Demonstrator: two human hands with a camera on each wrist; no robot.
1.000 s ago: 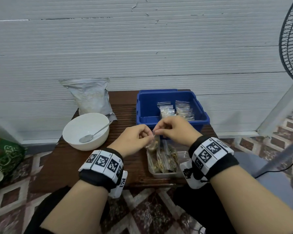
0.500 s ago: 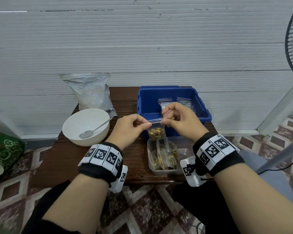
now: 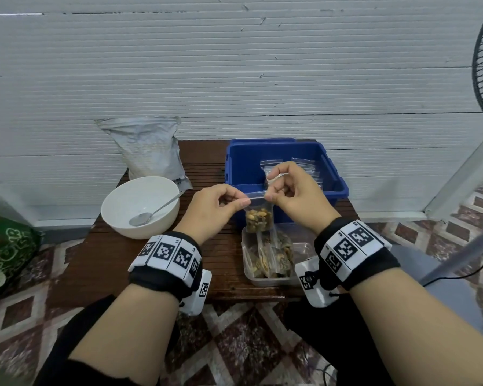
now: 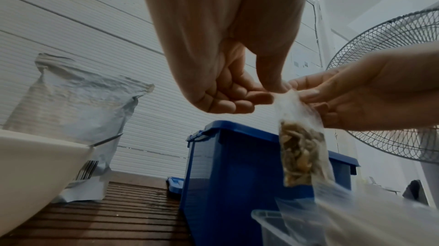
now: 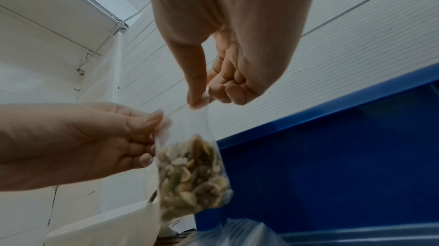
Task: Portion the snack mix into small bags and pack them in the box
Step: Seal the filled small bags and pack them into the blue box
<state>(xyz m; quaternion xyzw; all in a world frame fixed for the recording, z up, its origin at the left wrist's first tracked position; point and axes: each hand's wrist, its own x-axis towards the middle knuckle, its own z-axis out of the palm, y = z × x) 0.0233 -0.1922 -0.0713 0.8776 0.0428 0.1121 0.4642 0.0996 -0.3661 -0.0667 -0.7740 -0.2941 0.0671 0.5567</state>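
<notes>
Clear plastic, part-filled: that's your small bag [image 3: 258, 215], hanging in the air over the near right part of the worktop [image 3: 106, 263], just in front of the blue box [image 3: 329, 174] and above the clear tub [image 3: 273, 280]. Nuts and seeds sit low in it, and the top strip is stretched flat between your hands.

Your left hand [image 3: 215, 207] pinches the left end of that strip between thumb and forefinger, other fingers curled in. Your right hand [image 3: 293, 190] pinches the right end the same way, a touch higher. Both are closed on the bag, nothing else.

This looks like the sealing step, so keep the strip taut and level. Run one pinch along the zip from end to end rather than pressing in spots; a gap in the middle would let the mix spill in the box. Let the fill hang, as it does now, so nothing rides up into the seal. Whether the zip is already shut, I can't tell from here.

Next stop is close: the blue box at the far right edge already holds a few small bags [image 3: 271, 169] standing along its far side. Set this one beside them, upright.

More filled bags wait in the tub under your wrists. Over at the left edge sit the white bowl [image 3: 117, 215] with its spoon [image 3: 154, 211], and the big grey pouch [image 3: 148, 149] behind at the far edge.
</notes>
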